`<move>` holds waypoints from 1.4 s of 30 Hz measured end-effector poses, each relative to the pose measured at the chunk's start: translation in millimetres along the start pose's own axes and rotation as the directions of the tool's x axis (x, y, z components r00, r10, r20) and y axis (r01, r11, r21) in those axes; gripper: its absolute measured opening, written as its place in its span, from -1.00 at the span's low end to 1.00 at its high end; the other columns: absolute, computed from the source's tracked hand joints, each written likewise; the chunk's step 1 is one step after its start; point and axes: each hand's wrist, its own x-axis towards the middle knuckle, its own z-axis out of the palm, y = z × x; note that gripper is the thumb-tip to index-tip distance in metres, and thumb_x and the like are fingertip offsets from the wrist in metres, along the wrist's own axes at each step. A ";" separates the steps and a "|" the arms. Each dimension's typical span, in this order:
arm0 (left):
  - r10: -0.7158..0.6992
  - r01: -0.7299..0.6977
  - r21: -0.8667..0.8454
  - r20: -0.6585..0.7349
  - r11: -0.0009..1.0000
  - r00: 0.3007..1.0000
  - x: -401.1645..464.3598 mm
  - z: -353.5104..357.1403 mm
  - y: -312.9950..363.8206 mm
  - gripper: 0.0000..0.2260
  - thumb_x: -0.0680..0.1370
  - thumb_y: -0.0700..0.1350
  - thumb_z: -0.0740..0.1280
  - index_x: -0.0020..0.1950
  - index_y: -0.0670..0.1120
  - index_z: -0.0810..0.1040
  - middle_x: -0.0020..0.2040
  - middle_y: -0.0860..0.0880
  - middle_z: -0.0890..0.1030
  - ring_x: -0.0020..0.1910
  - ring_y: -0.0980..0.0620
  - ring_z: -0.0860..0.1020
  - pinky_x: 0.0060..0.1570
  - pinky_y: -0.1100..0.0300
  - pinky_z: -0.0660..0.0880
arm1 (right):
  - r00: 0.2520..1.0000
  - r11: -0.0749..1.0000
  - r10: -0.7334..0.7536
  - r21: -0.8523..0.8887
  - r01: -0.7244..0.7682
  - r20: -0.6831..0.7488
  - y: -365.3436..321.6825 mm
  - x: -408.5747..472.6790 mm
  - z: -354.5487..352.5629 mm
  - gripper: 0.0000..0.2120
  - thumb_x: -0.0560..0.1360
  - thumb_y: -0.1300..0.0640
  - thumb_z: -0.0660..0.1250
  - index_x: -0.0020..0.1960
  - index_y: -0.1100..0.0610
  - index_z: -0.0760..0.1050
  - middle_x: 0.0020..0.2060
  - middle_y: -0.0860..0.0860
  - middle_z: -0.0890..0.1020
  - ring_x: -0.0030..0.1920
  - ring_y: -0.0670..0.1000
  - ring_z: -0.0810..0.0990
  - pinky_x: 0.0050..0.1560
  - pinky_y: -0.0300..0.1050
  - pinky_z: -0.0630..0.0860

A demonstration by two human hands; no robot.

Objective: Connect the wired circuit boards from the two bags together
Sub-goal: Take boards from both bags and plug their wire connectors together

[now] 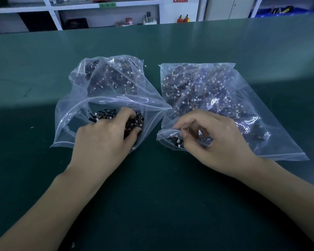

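Two clear zip-top plastic bags sit side by side on the dark green work mat (170,42), and both hands are in at once. The left hand (105,138) is plunged into the wide-open mouth of the left clear plastic bag (76,109), its fingers curled down into the heap of small black circuit boards with thin orange wires and white plugs (134,122); whether it has one board singled out or just a handful, I cannot tell. Over on the other side, the right hand (212,140) works at the near corner of the right clear plastic bag (261,98), thumb and forefinger drawn together in a pinch at the bag's lip, with boards (178,142) just under the fingertips; what exactly is pinched, plastic or wire, is too small to make out. By my reading this is the very start: no board is out on the mat, no pair is joined, nothing is plugged together. Both picks remain to be finished, then the plugs must be found, lined up and pushed home. White shelving (105,11) runs behind.
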 end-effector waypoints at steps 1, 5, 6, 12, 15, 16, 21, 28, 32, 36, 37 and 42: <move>-0.007 0.007 0.014 0.011 1.000 1.000 -0.3 1.3 0.1 -0.78 0.61 0.14 0.39 0.18 0.06 0.58 -0.40 0.05 0.56 -0.38 -0.17 0.63 -0.37 0.10 0.44 | 1.000 1.000 0.005 -0.002 -0.005 0.001 -0.3 -0.1 -0.1 -0.76 0.52 0.35 0.45 0.12 0.11 0.65 -0.07 -0.12 0.66 -0.17 -0.14 0.61 -0.08 -0.44 0.43; 0.026 -0.026 0.019 -0.014 0.999 1.000 -1.5 -0.1 3.0 -0.93 0.58 0.01 0.52 -0.05 0.04 0.69 -0.41 0.08 0.57 -0.37 -0.16 0.64 -0.37 0.13 0.41 | 1.000 1.000 0.011 -0.009 -0.011 0.015 -2.6 0.3 -0.6 -0.78 0.51 0.35 0.44 0.09 0.11 0.66 -0.09 -0.22 0.62 -0.20 -0.13 0.59 -0.11 -0.40 0.45; 0.028 -0.027 0.018 -0.027 0.999 0.999 -1.3 -1.3 2.7 -0.92 0.58 -0.03 0.52 -0.09 0.02 0.70 -0.42 0.08 0.55 -0.39 -0.15 0.62 -0.37 0.11 0.44 | 1.000 1.000 0.013 -0.010 -0.013 0.019 -3.3 0.5 -0.8 -0.78 0.51 0.34 0.44 0.09 0.11 0.66 -0.10 -0.24 0.60 -0.20 -0.13 0.59 -0.12 -0.37 0.46; 0.099 -0.127 -0.095 -0.256 0.987 0.962 -1.0 -6.8 10.0 -0.86 0.65 -0.10 0.41 -0.08 -0.01 0.73 -0.39 0.13 0.47 -0.45 -0.01 0.50 -0.48 0.05 0.48 | 0.997 0.998 0.060 0.017 -0.061 0.055 -6.1 0.5 -1.0 -0.86 0.57 0.19 0.44 0.13 0.07 0.64 -0.05 -0.25 0.62 -0.25 -0.01 0.62 -0.20 -0.09 0.57; 0.123 -0.211 -0.217 -0.360 0.953 0.925 -3.2 -6.4 13.1 -0.87 0.67 -0.16 0.41 -0.02 -0.06 0.75 -0.22 0.09 0.65 -0.35 0.08 0.49 -0.46 0.00 0.47 | 0.996 0.997 0.075 0.008 -0.076 0.050 -6.9 0.8 -0.7 -0.86 0.62 0.06 0.41 0.16 0.05 0.64 -0.06 -0.23 0.61 -0.24 -0.02 0.62 -0.20 -0.16 0.55; 0.119 -0.226 -0.255 -0.376 0.940 0.919 -4.2 -5.4 14.1 -0.87 0.67 -0.17 0.41 -0.02 -0.08 0.75 -0.19 0.08 0.66 -0.33 0.09 0.49 -0.44 -0.01 0.47 | 0.996 0.997 0.078 0.009 -0.079 0.051 -6.6 1.0 -0.6 -0.85 0.63 0.05 0.41 0.18 0.04 0.64 -0.06 -0.22 0.61 -0.24 -0.03 0.61 -0.20 -0.20 0.53; 0.122 -0.284 -0.437 -0.361 0.853 0.925 -10.3 3.0 20.6 -0.88 0.66 -0.22 0.42 -0.03 -0.14 0.73 -0.17 0.04 0.66 -0.33 -0.02 0.55 -0.37 0.00 0.47 | 0.997 1.000 0.025 0.008 -0.026 0.077 -5.5 2.2 -0.4 -0.73 0.64 0.01 0.47 0.31 0.02 0.63 0.00 -0.18 0.62 -0.26 -0.05 0.54 -0.18 -0.20 0.53; 0.161 -0.319 -0.484 -0.339 0.815 0.927 -13.5 5.9 30.3 -0.89 0.66 -0.16 0.43 -0.01 -0.12 0.74 -0.14 0.07 0.65 -0.35 0.00 0.54 -0.37 0.07 0.46 | 0.998 0.995 -0.054 0.089 0.050 0.043 -6.3 2.7 2.3 -0.93 0.62 0.15 0.53 0.05 0.15 0.73 -0.04 -0.03 0.67 -0.19 -0.16 0.54 -0.13 -0.28 0.46; 0.163 -0.313 -0.483 -0.327 0.817 0.931 -13.4 4.8 30.0 -0.90 0.68 -0.11 0.43 0.07 -0.10 0.73 -0.09 0.10 0.65 -0.32 0.06 0.53 -0.34 0.14 0.47 | 0.998 0.992 -0.054 0.112 0.051 0.029 -6.3 2.9 1.3 -0.98 0.61 0.24 0.52 0.01 0.20 0.72 -0.08 -0.02 0.68 -0.20 -0.10 0.58 -0.16 -0.24 0.50; 0.135 -0.259 -0.495 -0.272 0.829 0.953 -12.6 3.4 28.6 -0.80 0.70 0.06 0.39 0.18 -0.04 0.68 -0.04 0.14 0.64 -0.28 0.10 0.53 -0.35 0.11 0.50 | 1.000 0.993 -0.023 0.114 0.023 -0.002 -6.2 2.6 1.4 -0.98 0.60 0.28 0.51 0.00 0.19 0.71 -0.10 -0.06 0.68 -0.26 -0.02 0.59 -0.19 -0.26 0.47; 0.134 -0.254 -0.495 -0.265 0.831 0.955 -12.4 3.1 28.3 -0.80 0.70 0.08 0.39 0.18 -0.02 0.67 -0.04 0.14 0.63 -0.27 0.10 0.53 -0.35 0.10 0.50 | 1.000 0.992 -0.012 0.122 0.013 -0.013 -6.3 2.5 1.9 -0.98 0.60 0.28 0.51 0.00 0.19 0.70 -0.11 -0.05 0.68 -0.26 -0.02 0.59 -0.19 -0.28 0.46; 0.123 -0.226 -0.463 -0.241 0.857 0.963 -10.7 5.2 26.7 -0.87 0.68 -0.03 0.42 0.05 -0.05 0.71 -0.04 0.11 0.63 -0.25 0.06 0.56 -0.32 0.01 0.51 | 0.998 0.986 0.040 0.165 -0.030 -0.056 -7.4 3.3 2.1 -0.93 0.65 0.17 0.44 0.00 0.15 0.66 -0.16 -0.07 0.65 -0.26 -0.04 0.57 -0.19 -0.30 0.44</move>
